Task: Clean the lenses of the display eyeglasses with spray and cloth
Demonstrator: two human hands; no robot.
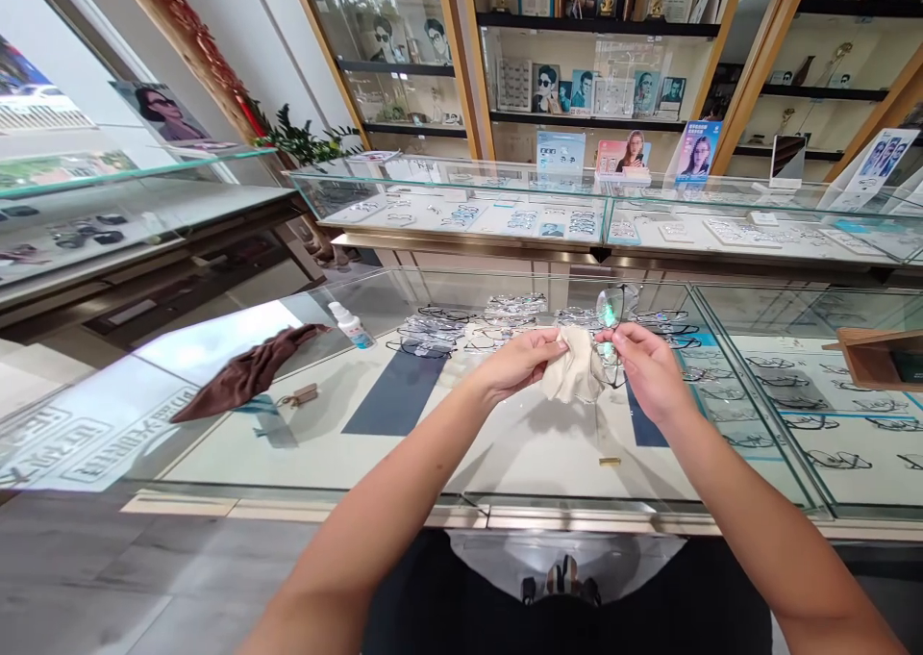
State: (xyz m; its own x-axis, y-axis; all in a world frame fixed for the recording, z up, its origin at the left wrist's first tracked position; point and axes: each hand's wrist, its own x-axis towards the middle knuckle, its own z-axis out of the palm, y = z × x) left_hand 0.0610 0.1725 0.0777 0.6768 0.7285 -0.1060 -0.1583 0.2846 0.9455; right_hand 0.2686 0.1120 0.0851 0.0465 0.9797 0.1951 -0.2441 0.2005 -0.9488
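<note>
Above the glass display counter, my left hand pinches a cream cleaning cloth that hangs down in folds. My right hand grips a pair of eyeglasses between thumb and fingers. The glasses are turned on end, one lens above my fingers with a green reflection, the other below, beside the cloth. Whether the cloth touches the lower lens I cannot tell. Behind both hands, several rows of eyeglass frames lie inside the counter.
On the counter's left are a brown cloth, a white spray bottle and a small brown tag. A wooden box-like stand is at the right. Another glass showcase runs across the back, before shelves with pictures and figurines.
</note>
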